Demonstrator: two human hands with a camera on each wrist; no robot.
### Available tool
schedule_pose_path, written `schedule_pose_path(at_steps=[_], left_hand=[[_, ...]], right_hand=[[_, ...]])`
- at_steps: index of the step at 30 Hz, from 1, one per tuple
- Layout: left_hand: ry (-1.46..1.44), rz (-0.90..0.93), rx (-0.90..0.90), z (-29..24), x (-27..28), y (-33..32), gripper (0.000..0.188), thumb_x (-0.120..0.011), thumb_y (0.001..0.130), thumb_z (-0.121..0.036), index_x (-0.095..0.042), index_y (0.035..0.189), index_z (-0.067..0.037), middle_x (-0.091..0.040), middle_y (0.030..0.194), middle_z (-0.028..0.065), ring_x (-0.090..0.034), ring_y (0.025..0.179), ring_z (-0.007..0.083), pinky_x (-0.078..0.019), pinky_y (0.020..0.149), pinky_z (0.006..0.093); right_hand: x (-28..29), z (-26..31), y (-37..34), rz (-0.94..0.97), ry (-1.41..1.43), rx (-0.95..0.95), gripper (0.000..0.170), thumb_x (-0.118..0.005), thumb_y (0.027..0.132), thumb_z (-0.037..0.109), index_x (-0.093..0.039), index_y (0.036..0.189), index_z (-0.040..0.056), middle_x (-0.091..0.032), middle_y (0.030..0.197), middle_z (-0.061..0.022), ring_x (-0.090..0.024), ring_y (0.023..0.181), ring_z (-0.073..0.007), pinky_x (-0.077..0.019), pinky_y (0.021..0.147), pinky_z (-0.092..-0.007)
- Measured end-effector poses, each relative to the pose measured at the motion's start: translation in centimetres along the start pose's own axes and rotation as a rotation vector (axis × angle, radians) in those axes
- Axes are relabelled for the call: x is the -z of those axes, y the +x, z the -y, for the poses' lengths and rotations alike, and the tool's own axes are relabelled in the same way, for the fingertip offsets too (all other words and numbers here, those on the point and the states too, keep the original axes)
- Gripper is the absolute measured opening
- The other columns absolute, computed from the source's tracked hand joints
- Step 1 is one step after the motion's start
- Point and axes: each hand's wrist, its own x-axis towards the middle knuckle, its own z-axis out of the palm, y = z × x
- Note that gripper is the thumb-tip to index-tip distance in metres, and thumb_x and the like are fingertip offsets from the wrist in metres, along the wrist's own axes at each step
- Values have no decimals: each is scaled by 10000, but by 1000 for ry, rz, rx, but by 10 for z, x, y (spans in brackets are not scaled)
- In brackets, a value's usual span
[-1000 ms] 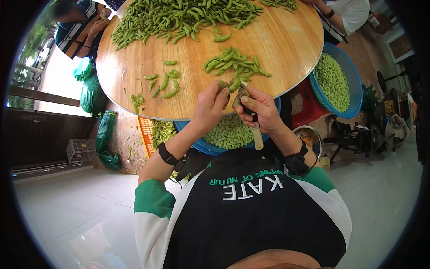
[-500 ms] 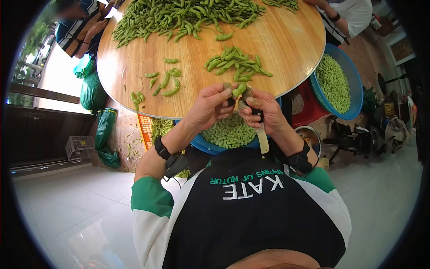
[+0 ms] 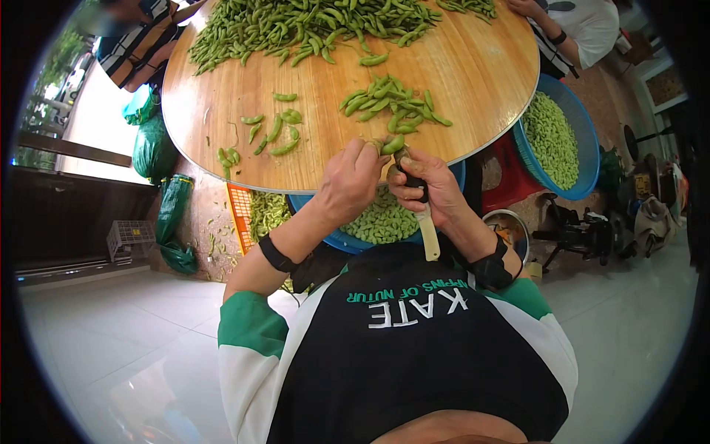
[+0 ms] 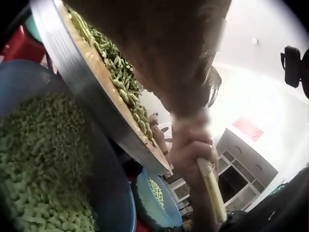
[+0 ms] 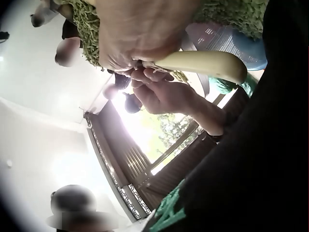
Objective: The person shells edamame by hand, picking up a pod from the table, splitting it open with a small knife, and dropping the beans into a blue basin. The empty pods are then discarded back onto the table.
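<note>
My left hand (image 3: pixel 349 180) pinches one end of a green pod (image 3: pixel 393 145) just over the table's near edge. Close beside it, my right hand (image 3: pixel 436 185) grips a tool by its cream handle (image 3: pixel 429 235), which points down towards my body; its working end is hidden by the fingers. The right fingertips meet the pod's other end. In the right wrist view the handle (image 5: pixel 203 65) sticks out from the right hand, with the left hand (image 5: pixel 166 96) beyond. Below both hands, a blue basin (image 3: pixel 347 240) holds shelled beans (image 3: pixel 384 218).
On the round table (image 3: pixel 481 81) lie a large pod heap (image 3: pixel 310 29), a smaller pile (image 3: pixel 392 100) and scattered pods (image 3: pixel 275 127). Another blue basin (image 3: pixel 594 152) of beans stands right, near a red stool (image 3: pixel 509 174). An orange basket (image 3: pixel 239 214) is at left. People sit across the table.
The left hand has turned so that its back faces up, and its fingers have closed in round the pod's end. The cream handle has swung slightly; the person at upper left has moved an arm.
</note>
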Motion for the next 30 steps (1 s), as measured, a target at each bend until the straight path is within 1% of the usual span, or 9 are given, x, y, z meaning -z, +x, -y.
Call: schedule_pose_path(at_steps=[4,6,9,12,15,17,20,25,30], left_hand=[[44,-65,-6,3,0,7,68,-594,853,-45,-541,872,-7,-498,720,135,-543,598,311,-425,507,368],[-625,118,662,-3,8,11,116,-590,876,-78,-537,808,0,-522,640,126,-552,561,312,-411,497,358],[-702,70,759,-2,1,2,179,-588,889,-103,-523,765,9,-542,594,146,-546,545,347,-411,506,368],[-347,39,518,-11,-4,1,142,-582,869,-82,-521,784,14,-553,654,186,-547,607,392,-428,543,411],[-225,29,409,-18,-6,-5,93,-573,840,-51,-522,807,19,-550,697,221,-546,676,428,-434,588,453],[-261,66,436,-22,-2,-7,89,-570,830,-46,-516,809,21,-548,711,227,-548,698,433,-431,601,468],[-298,149,481,-25,5,-11,96,-564,824,-49,-505,804,25,-548,737,237,-549,716,440,-427,615,488],[-230,218,430,-29,16,-21,93,-566,838,-59,-531,838,26,-533,696,244,-565,667,426,-425,560,449],[20,334,392,-16,50,-24,34,-514,800,-31,-518,833,-20,-580,862,204,-571,757,399,-456,638,477]], right_hand=[[-12,-1,0,-33,-60,96,223,-491,956,131,-520,1164,56,-535,801,-64,-387,526,-66,-327,384,-172],[-12,-1,-2,-56,-111,131,227,-496,955,129,-522,1165,48,-543,806,-71,-395,525,-66,-331,388,-176],[-1,-4,0,-58,-397,184,241,-491,957,124,-526,1177,32,-565,812,-66,-416,523,-62,-338,398,-185],[-1,-11,2,-149,-628,266,252,-514,946,104,-535,1184,23,-578,812,-49,-427,511,-57,-327,414,-185],[-8,-13,4,-306,-961,516,236,-613,885,107,-568,1086,-7,-567,787,-17,-516,603,-101,-419,502,-261],[-1,-9,7,-334,-1402,691,342,-649,809,47,-551,1130,-19,-547,781,-80,-554,640,-194,-450,580,-307],[5,-6,8,-171,-1649,906,347,-638,760,12,-552,1096,-15,-528,814,-152,-570,686,-290,-454,583,-343],[9,-20,9,-147,-1748,968,246,-619,752,0,-547,987,-9,-536,851,-180,-568,720,-347,-453,567,-375],[-1,-19,3,-71,-1581,817,189,-627,751,1,-555,925,4,-540,754,-143,-565,647,-328,-447,554,-377]])
